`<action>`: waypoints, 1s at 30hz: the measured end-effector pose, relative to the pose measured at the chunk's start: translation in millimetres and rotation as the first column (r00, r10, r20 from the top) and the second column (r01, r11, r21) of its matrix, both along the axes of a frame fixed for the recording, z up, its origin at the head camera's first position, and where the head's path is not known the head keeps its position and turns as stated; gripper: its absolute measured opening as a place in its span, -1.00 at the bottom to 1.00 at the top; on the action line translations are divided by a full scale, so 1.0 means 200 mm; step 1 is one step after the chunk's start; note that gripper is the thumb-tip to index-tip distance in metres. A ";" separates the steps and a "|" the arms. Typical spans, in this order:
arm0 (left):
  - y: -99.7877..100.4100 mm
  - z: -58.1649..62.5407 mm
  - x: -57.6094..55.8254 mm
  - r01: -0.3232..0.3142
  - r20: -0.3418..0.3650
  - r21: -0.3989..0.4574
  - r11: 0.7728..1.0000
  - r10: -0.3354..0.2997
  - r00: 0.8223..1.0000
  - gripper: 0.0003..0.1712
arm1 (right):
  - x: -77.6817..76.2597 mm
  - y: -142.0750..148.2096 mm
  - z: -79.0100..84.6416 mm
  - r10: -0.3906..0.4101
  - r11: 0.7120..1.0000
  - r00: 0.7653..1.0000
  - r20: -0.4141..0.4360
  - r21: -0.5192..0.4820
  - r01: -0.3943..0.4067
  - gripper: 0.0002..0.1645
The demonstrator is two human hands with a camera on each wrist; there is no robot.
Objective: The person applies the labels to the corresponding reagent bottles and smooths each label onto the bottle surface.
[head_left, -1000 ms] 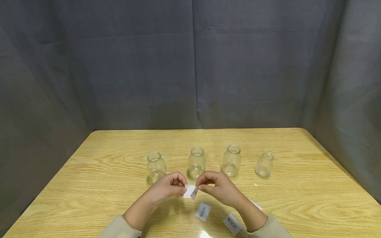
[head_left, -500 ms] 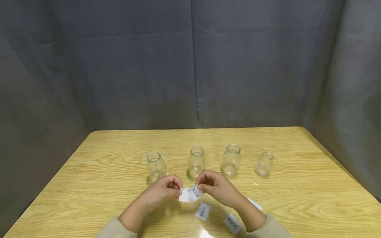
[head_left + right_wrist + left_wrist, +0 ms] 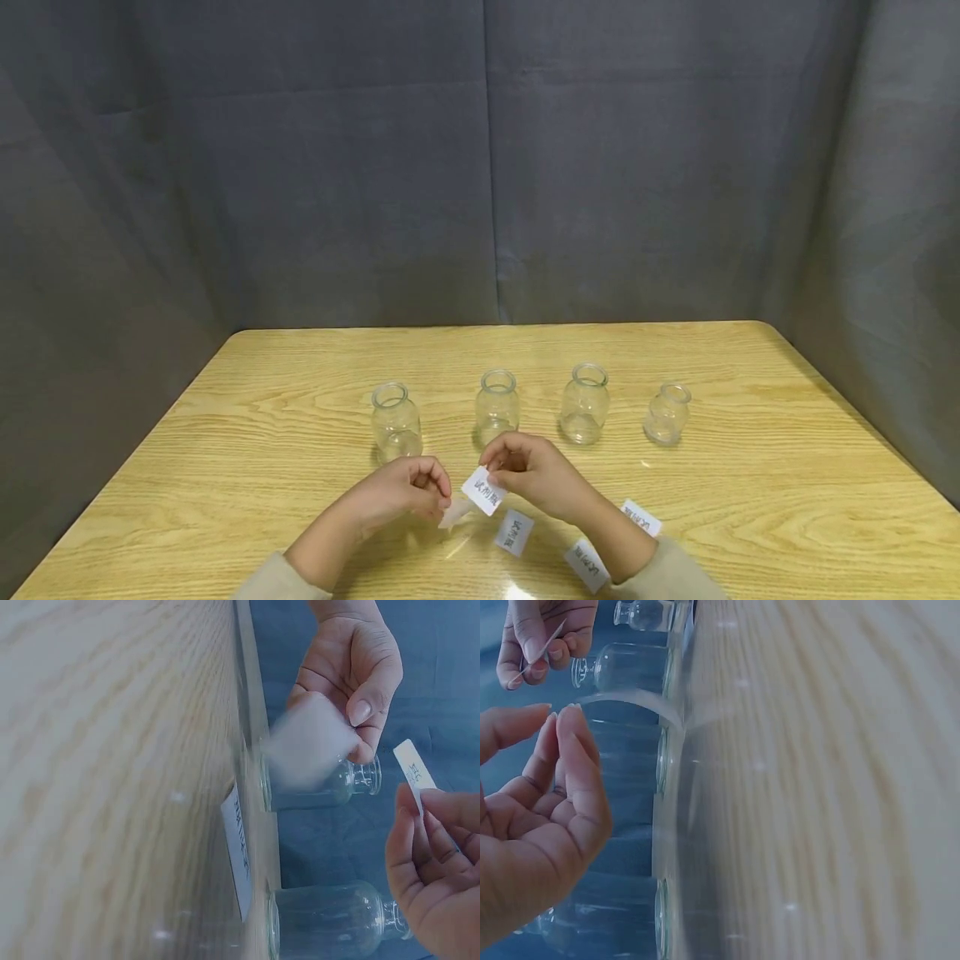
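Between thumb and fingertips my right hand [image 3: 536,477] pinches a white label [image 3: 482,492] with dark handwriting, its written face up in the head view. Just to its left, my left hand [image 3: 399,498] pinches a blank, thin slip of backing paper [image 3: 454,512], which hangs from the fingertips. Label and slip are apart. In the left wrist view the slip [image 3: 636,697] looks curved and thin; the right wrist view shows it blurred. Both hands are above the table, in front of the glass jars.
Several clear glass jars stand in a row: one at left [image 3: 396,429], two in the middle, a smaller one [image 3: 666,415] at right. Written labels [image 3: 514,532] lie on the wooden table [image 3: 787,467] around the right forearm. A grey curtain [image 3: 360,183] encloses the table.
The label has come away from its blank backing slip. My left hand has moved left and down with the slip; the right hand has shifted slightly left, the label turned face up.
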State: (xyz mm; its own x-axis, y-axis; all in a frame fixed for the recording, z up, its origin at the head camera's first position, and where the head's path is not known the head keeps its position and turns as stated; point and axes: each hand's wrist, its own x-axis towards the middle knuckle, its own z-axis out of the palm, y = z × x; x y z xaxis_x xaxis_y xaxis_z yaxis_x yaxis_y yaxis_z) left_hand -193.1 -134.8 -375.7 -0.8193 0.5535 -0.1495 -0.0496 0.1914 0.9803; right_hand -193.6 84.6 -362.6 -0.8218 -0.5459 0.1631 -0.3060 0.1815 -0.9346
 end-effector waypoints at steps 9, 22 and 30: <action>-0.01 0.01 0.01 -0.015 -0.007 0.000 1.000 0.015 1.000 -0.81 | -0.02 -0.06 -0.01 -0.018 1.000 1.000 0.010 0.009 0.018 -0.88; 0.01 0.03 0.00 -0.060 -0.025 0.087 0.994 0.062 0.998 -0.80 | -0.02 -0.12 -0.01 -0.024 0.999 1.000 -0.013 0.041 0.025 -0.90; 0.00 0.03 0.00 -0.066 -0.049 0.118 0.991 0.072 0.996 -0.85 | -0.04 -0.14 -0.03 -0.036 0.997 0.998 -0.050 0.063 0.039 -0.87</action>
State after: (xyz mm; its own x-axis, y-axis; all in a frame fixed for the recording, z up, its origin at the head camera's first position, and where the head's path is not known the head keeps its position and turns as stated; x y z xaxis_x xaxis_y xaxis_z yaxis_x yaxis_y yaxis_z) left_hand -192.6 -134.4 -370.0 -0.8613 0.5063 -0.0427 -0.0061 0.0737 0.9973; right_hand -200.9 56.3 -368.3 -0.8340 -0.5251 0.1693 -0.3426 0.2524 -0.9049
